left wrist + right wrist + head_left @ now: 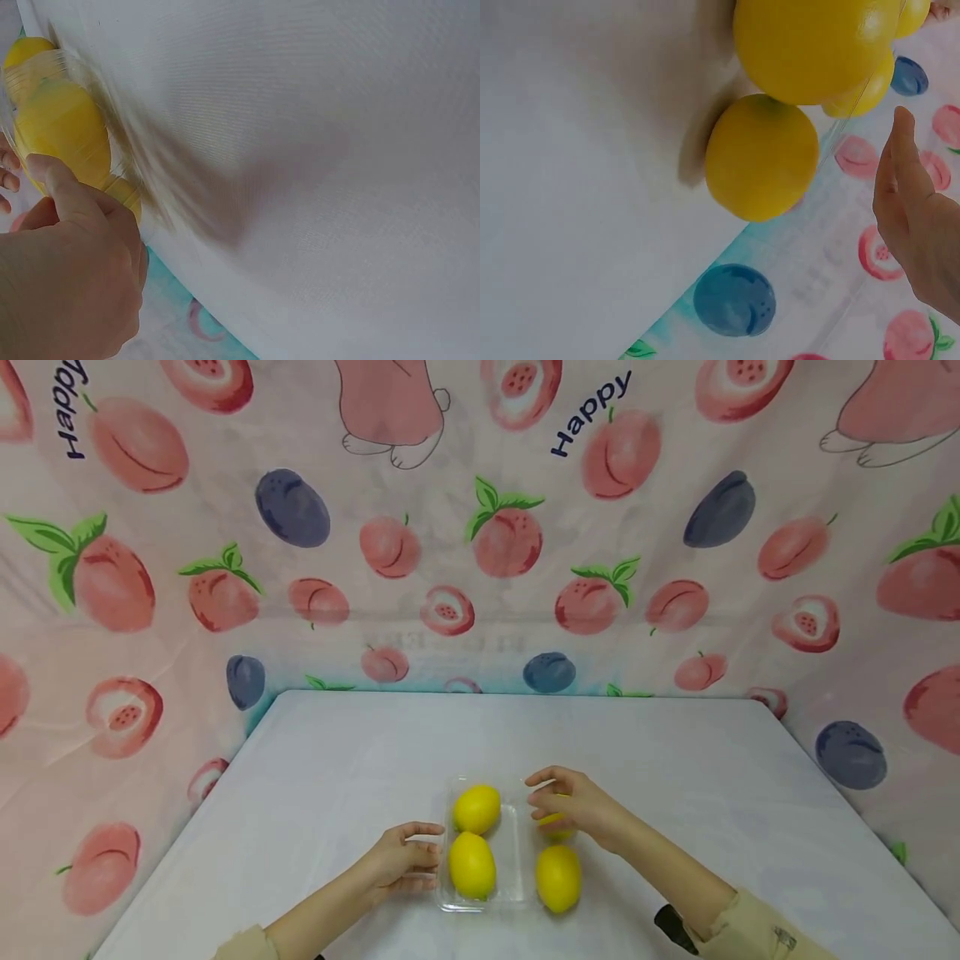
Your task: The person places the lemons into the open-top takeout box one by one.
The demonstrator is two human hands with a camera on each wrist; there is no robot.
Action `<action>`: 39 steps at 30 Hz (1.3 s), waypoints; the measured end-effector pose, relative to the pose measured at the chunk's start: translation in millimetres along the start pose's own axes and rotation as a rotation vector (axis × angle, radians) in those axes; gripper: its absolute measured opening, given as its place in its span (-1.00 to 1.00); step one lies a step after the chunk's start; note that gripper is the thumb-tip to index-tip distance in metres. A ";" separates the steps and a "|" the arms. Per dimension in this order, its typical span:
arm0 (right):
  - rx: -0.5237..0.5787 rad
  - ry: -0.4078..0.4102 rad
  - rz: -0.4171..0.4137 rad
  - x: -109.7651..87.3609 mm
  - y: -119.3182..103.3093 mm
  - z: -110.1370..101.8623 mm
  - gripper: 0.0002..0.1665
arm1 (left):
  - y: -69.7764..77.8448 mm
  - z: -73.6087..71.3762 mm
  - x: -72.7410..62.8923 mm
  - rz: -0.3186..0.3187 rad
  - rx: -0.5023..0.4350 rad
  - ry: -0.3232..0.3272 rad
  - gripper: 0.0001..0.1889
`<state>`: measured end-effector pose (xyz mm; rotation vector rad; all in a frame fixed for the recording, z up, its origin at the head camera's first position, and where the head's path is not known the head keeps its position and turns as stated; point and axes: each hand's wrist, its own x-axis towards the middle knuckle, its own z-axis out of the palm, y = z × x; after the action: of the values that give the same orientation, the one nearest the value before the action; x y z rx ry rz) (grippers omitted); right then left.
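In the head view a clear plastic box (510,860) lies on the table with two yellow lemons in it, a rear lemon (477,809) and a front lemon (472,866). My left hand (405,860) is at the box's left side, fingers extended against or close to its wall; exact contact is unclear. To the right of the box are two more lemons, one nearer (558,878) and one farther (761,157). Above the farther one hovers my right hand (573,806), fingers loosely bent and partly hiding it. The right wrist view shows a gap between that hand and the lemon.
The white table (337,752) reaches back to a pink fruit-print cloth (420,602), which also hangs along both sides. A dark object (675,928) shows beneath the right forearm near the front.
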<state>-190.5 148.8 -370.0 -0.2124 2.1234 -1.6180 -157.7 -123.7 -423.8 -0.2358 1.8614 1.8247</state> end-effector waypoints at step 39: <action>0.023 0.178 0.197 12.0 52.6 -59.6 -0.45 | -3.5 -1.3 -2.1 0.006 -0.015 0.008 -0.50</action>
<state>-219.6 211.8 -410.7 0.1497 2.1760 -1.5945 -154.6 -125.7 -425.9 -0.2427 1.8563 1.8451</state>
